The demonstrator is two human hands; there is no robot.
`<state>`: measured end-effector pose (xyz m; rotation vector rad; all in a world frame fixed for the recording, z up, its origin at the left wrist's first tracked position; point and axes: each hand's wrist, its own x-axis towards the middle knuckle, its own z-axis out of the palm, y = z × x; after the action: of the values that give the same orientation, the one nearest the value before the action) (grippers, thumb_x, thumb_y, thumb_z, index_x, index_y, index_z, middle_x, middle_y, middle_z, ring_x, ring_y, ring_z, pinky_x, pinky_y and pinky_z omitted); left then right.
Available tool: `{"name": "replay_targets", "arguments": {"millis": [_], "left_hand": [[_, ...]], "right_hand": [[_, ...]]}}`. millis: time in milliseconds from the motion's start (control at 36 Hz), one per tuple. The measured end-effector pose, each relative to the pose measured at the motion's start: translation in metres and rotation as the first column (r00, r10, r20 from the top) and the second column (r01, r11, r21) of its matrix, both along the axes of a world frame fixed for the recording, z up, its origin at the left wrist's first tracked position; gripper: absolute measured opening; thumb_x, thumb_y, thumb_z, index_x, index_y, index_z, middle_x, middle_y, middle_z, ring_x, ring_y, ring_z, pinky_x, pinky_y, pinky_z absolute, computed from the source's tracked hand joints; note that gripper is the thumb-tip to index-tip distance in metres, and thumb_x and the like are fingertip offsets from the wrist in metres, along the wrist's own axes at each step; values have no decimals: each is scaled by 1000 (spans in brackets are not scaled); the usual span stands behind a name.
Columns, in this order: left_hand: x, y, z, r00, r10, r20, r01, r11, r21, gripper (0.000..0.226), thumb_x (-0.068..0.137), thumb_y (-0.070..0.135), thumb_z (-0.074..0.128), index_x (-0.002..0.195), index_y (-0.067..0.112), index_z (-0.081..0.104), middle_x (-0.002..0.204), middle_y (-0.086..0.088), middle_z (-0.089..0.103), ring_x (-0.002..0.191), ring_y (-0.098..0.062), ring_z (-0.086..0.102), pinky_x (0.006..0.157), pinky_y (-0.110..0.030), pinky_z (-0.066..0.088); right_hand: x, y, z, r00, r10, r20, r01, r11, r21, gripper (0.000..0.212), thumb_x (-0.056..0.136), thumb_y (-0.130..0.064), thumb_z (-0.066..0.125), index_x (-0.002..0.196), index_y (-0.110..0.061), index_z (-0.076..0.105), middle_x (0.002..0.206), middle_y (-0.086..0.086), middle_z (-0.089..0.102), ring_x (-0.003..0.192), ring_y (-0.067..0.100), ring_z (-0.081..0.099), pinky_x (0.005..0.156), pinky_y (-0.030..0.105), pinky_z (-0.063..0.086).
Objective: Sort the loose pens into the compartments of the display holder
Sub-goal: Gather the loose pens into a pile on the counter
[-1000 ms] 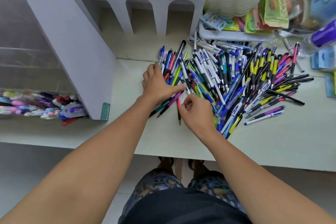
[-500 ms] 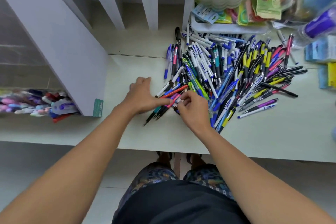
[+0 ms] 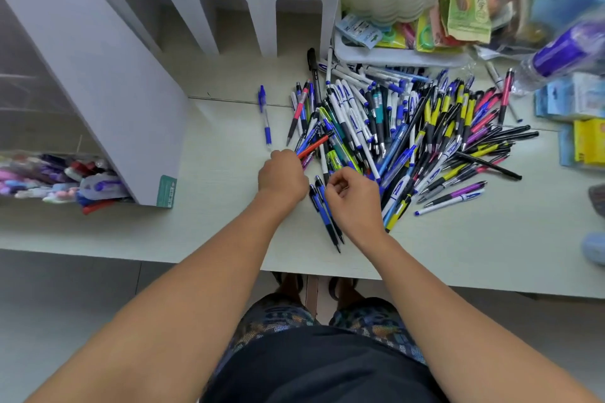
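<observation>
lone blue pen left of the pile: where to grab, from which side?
Pinch the blue pen mid-barrel, coming from above. It lies flat on the table, apart from the pile, running near to far, so both its long sides look free for fingertips.

Grey display holder (image 3: 108,82), multicoloured pens (image 3: 409,127), pale-green table (image 3: 212,232)

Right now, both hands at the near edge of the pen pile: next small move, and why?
Probably lift the left hand with the red-orange pen it grips toward the grey display holder; its three arched compartments look empty. The right hand, fingers curled, sits over two blue-and-black pens.
</observation>
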<state>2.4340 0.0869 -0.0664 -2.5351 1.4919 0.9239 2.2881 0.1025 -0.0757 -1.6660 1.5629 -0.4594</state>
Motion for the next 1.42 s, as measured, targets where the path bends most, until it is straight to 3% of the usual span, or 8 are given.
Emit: {"name": "replay_targets", "arguments": {"millis": [222,472,611,722,944,1111,1194,1417], "left_hand": [[31,15,16,738,396,-546,-389,911,135,6,88,5,60,84,8,57,74,-12,62,60,-23,62,61,-32,60],[63,66,34,296,559,-775,-678,694,242,15,99,22,64,98,16,51,60,1,46,48,-12,42,45,-23,39],[80,76,36,105,566,-818,-764,572,298,14,99,18,63,98,18,49,57,3,44,44,-9,36,40,-19,31],[90,80,38,134,550,-825,-778,574,256,9,99,17,63,99,16,54,59,1,50,47,-10,42,43,-21,37],[101,80,32,160,493,-855,-718,653,242,11,97,18,65,99,14,56,62,-1,51,47,-13,43,43,-23,39],[91,67,34,342,375,-861,-539,829,147,14,94,20,68,93,14,56,62,-2,50,47,-15,44,44,-25,39],[83,55,39,445,264,-856,-350,931,106,17,93,17,70,89,13,54,62,-3,53,48,-16,47,47,-27,42],[61,39,49,473,223,-853,-228,965,126,10,92,8,67,95,7,57,61,-5,54,49,-18,52,50,-30,49]], "right_hand": [[19,13,3,905,420,-60,-378,862,337,18,84,-13,64,97,-9,76,78,4,70,69,20,66,62,25,49],[60,-23,20,949,295,-109,-297,955,-4,33,91,-17,61,121,-7,70,112,11,73,103,28,67,89,38,54],[126,-66,17,571,660,-487,-796,590,-134,56,99,-31,55,152,-19,41,163,8,32,151,33,25,117,50,29],[140,-87,-7,273,719,-640,-910,409,71,69,105,-49,39,162,-20,13,172,4,1,158,26,-4,126,51,0],[74,-82,-14,336,574,-747,-816,574,74,70,108,-46,25,162,-6,5,171,10,3,158,24,-5,127,40,-5],[88,-68,40,901,425,-88,-434,889,-148,60,106,-52,39,158,-22,31,168,1,23,152,9,19,122,29,19],[110,-66,75,921,260,289,-303,946,115,46,104,-48,48,141,-22,58,142,0,59,125,8,56,111,33,42],[97,-59,80,952,190,240,-209,976,58,27,94,-32,61,94,-11,77,92,8,75,92,35,71,88,57,56]]}}
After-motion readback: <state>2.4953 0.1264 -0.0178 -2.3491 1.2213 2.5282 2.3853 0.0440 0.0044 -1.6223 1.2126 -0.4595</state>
